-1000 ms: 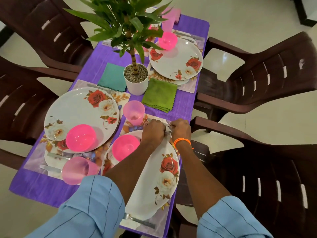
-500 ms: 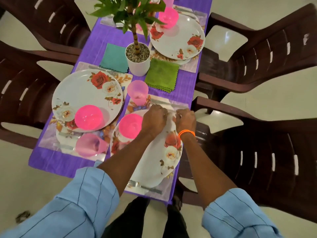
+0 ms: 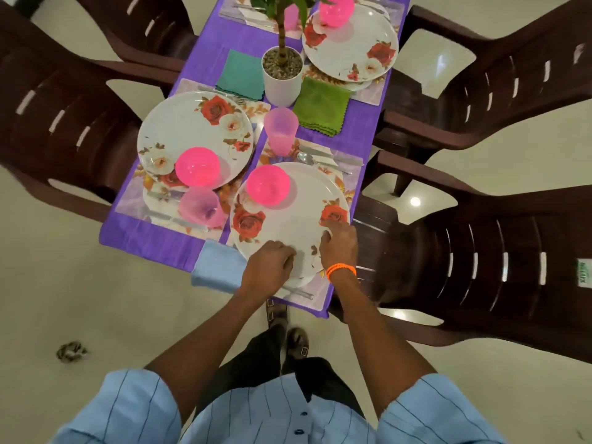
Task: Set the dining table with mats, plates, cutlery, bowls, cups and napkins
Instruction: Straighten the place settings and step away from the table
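The near white rose plate lies on a floral mat at the table's near right corner, with a pink bowl on it. My left hand is curled over the plate's near rim. At the right rim, my right hand, with its orange wristband, bends its fingers onto the edge. A spoon and a knife lie beyond the plate beside a pink cup. More cutlery shows under my left wrist. A light blue napkin hangs at the table's near edge.
Another plate with a bowl and a tilted cup sits at the left, and a third plate lies far right. A potted plant stands between a teal napkin and a green napkin. Brown chairs surround the table.
Both hands drew back from the spoon and knife at the plate's far side to its near and right rims. The cutlery now lies uncovered, and the view has pulled back.
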